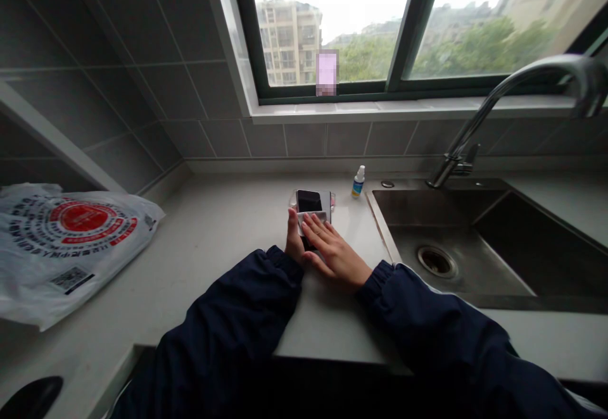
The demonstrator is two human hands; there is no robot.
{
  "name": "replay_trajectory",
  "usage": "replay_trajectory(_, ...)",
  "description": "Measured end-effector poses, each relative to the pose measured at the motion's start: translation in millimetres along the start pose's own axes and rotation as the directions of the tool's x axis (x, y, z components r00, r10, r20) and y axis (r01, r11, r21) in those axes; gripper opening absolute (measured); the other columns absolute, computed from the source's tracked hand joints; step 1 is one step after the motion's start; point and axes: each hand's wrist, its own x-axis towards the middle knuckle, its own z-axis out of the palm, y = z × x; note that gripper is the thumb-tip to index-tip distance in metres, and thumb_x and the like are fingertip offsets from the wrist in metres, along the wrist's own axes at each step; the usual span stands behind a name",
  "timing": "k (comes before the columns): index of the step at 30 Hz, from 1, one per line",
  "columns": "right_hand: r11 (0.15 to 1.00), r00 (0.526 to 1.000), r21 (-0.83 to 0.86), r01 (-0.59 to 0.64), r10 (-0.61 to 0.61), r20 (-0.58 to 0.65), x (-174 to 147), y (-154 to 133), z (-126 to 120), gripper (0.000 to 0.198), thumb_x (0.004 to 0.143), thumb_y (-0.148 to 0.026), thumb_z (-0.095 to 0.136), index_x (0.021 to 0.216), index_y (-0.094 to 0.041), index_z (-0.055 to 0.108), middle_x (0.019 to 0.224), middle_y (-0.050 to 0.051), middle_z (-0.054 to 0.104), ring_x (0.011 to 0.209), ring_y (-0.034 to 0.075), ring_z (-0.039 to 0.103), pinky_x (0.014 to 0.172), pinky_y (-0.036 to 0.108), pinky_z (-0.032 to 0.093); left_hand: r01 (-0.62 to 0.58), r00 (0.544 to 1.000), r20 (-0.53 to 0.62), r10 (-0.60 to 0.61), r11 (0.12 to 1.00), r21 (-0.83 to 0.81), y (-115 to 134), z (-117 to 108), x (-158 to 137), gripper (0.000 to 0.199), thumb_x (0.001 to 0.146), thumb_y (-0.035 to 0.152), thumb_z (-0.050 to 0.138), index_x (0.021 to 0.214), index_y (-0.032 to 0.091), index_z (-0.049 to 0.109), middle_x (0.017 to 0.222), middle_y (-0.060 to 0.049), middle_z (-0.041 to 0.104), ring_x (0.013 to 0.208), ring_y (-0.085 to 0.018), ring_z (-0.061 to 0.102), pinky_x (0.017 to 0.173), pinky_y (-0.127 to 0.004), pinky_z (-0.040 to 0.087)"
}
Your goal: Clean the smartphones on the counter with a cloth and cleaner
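Note:
My left hand [295, 240] grips a smartphone [309, 200] by its left side, thumb pointing up. The phone's dark screen faces me above the counter. A pale, thin cloth or wipe [319, 215] covers the screen's middle. My right hand [335, 252] lies over the cloth and the lower phone, its fingers stretched out flat. Behind the phone there is a light flat item with a clear, pinkish edge [333, 200], mostly hidden. A small white bottle [358, 182] with a blue and yellow label stands upright beyond my hands, slightly right.
To the right, a steel sink [394, 238] is set into the white counter [223, 216], with a curved tap [468, 128] behind it. A printed white plastic bag [71, 242] lies at the left. A window [327, 99] and tiled wall are at the back.

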Motion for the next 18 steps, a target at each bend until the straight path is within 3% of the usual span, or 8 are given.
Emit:
replay_trajectory(3,0.997,0.997,-0.004,0.072,-0.072,0.016,-2.0,-4.9,2.4,0.067,0.104,-0.035,0.048,0.163,-0.018,0.021,0.167,0.013,0.028,0.156,0.028,0.018,0.126,0.055,0.027,-0.052,0.998,-0.039,0.053,0.998,0.041,6.9,0.4,3.3,0.062,0.092,0.072,0.044,0.127,0.023,0.061,0.09,-0.007,0.074,0.087,-0.025,0.074,0.078,-0.037,0.059)
replay_trajectory(7,0.993,0.993,0.005,0.122,-0.122,0.011,-6.0,-7.8,5.4,0.063,0.102,-0.028,0.048,0.16,-0.013,0.03,0.164,0.015,0.034,0.156,0.028,0.022,0.126,0.053,0.031,-0.086,0.993,-0.08,0.092,0.994,0.071,16.8,3.2,3.8,0.062,0.094,0.072,0.038,0.132,0.026,0.055,0.091,-0.006,0.074,0.076,-0.022,0.074,0.068,-0.032,0.058)
replay_trajectory(12,0.988,0.988,0.007,0.152,-0.152,-0.034,-11.7,-9.1,5.8,0.059,0.1,-0.026,0.051,0.157,-0.015,0.039,0.159,0.015,0.044,0.153,0.028,0.031,0.123,0.053,0.036,-0.044,0.991,-0.12,0.052,0.997,0.067,23.4,5.8,2.4,0.064,0.095,0.071,0.034,0.132,0.024,0.056,0.102,-0.01,0.075,0.081,-0.024,0.075,0.069,-0.034,0.059)
replay_trajectory(18,0.99,0.99,0.006,0.142,-0.142,-0.017,-11.1,-9.7,2.1,0.06,0.102,-0.03,0.05,0.158,-0.016,0.036,0.161,0.014,0.041,0.155,0.028,0.026,0.124,0.055,0.034,0.067,0.994,-0.091,-0.066,0.998,0.011,30.5,7.0,3.6,0.073,0.096,0.072,0.03,0.137,0.017,0.055,0.106,-0.016,0.074,0.081,-0.027,0.075,0.074,-0.04,0.06)
